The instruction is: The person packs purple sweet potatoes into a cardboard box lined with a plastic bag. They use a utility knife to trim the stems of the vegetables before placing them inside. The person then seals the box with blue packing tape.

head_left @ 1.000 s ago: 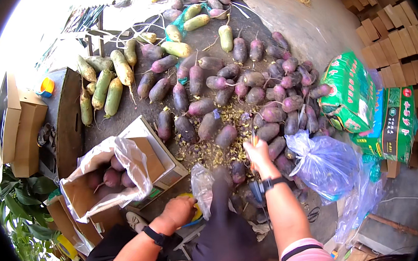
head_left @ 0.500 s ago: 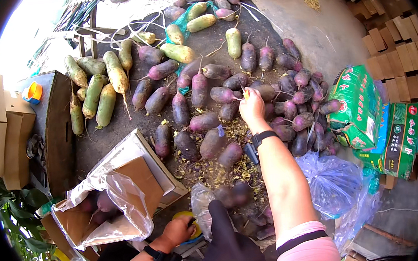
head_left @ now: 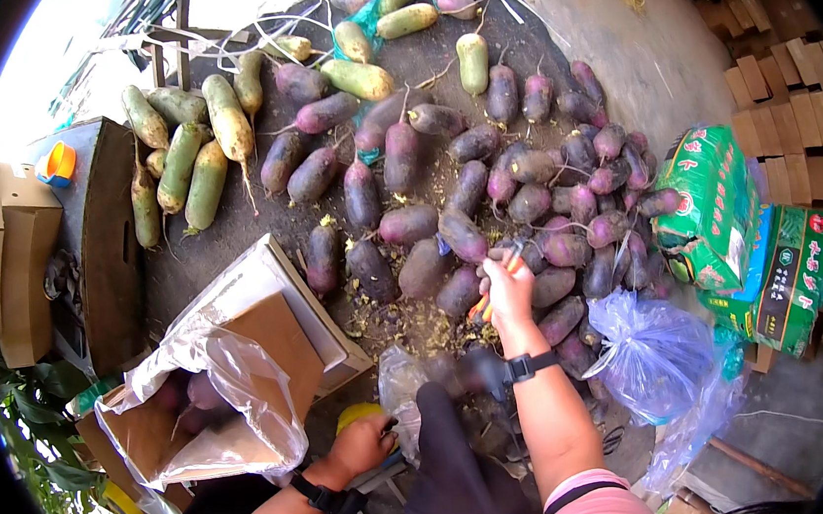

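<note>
My right hand (head_left: pixel 506 292) is closed round a tool with orange handles (head_left: pixel 509 263), which looks like clippers; its dark blade end is small and partly hidden. Just beyond the fingertips lies a purple radish (head_left: pixel 462 234), tilted, its lower end at the hand. My left hand (head_left: pixel 363 446) has curled fingers beside my knee, next to a yellow-rimmed round thing (head_left: pixel 356 417) and a crumpled clear plastic bag (head_left: pixel 401 389). What these fingers hold, if anything, is hidden. Many purple radishes (head_left: pixel 406 224) lie about the right hand on a dark mat with yellowish leaf scraps.
At left front stands an open carton lined with clear plastic (head_left: pixel 271 345), purple radishes inside. Green radishes (head_left: pixel 208 185) lie beyond it. On the right are a tied bluish plastic bag (head_left: pixel 654 353), green printed sacks (head_left: pixel 709 208) and stacked brown blocks (head_left: pixel 794 111).
My right hand has drawn back toward me from a radish's root end, and a purple radish now lies nearer, at its fingertips. My left hand has shifted slightly; the view has tilted a little.
</note>
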{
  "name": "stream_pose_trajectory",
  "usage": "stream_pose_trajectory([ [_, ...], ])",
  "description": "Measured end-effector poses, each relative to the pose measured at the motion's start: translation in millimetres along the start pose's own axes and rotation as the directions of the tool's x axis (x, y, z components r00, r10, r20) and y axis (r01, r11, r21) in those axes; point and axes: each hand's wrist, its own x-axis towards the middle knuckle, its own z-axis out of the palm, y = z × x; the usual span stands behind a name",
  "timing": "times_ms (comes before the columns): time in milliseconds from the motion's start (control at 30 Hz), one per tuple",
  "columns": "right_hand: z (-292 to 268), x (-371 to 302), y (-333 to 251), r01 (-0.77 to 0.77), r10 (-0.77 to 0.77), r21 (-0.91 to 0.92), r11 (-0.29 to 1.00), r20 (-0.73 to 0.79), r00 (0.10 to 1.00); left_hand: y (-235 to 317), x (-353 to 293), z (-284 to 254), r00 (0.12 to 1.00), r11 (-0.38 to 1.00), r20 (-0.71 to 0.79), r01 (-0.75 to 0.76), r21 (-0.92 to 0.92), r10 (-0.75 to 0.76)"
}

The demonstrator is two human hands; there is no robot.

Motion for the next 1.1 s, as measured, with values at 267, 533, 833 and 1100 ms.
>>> stream_pose_trajectory([
  [267,-63.1,-52.8,21.4,-0.307,0.243,0.622,0.721,0.188,0.952,1.3,15.2,21.0,0.998,0.974,-0.062,-0.026,-0.224,0.013],
  [533,-53.5,-137.5,-45.6,-0.071,0.156,-0.17,0.983,0.564,0.811,85.1,110.0,-25.7,0.998,-0.641,0.019,-0.027,-0.767,-0.065],
  [833,-77.7,-134.3,-6.3,-0.106,0.161,-0.288,0.952,0.173,0.972,73.9,107.9,-53.3,0.998,-0.523,-0.059,-0.034,-0.851,0.03],
  [1100,-85.0,-121.6,9.1,-0.085,0.117,-0.312,0.946,0.084,0.99,30.1,124.7,-11.1,0.98,0.092,0.019,0.038,-0.995,-0.198],
])
